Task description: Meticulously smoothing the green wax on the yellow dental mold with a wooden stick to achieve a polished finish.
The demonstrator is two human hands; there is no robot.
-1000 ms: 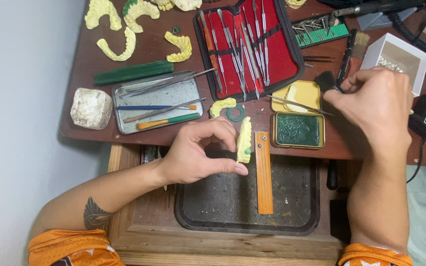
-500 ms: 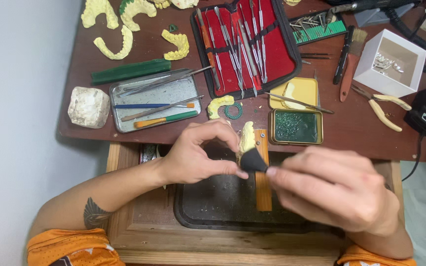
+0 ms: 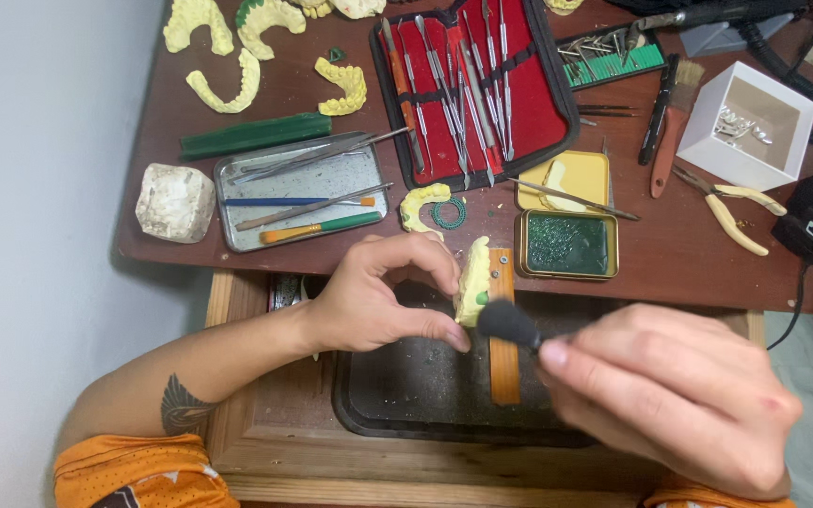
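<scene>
right hand [image 3: 670, 404], now nearer, presses black round-headed brush [image 3: 508, 322] against pale yellow dental cast [image 3: 472, 280]; left hand [image 3: 378, 296] fingers pinch cast at worktop's front edge.

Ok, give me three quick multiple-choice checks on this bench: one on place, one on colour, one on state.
1. Where is the black brush head?
A. in the white box
B. against the yellow dental cast
C. on the metal tray

2. What colour is the lining of the open tool case?
A. red
B. blue
C. white

3. How is the cast held?
A. lying on the table
B. pinched in the left hand
C. clamped in pliers

Answers: 1 B, the brush in the right hand touches the cast; 2 A, red shows behind the instruments; 3 B, thumb and fingers grip it.
</scene>
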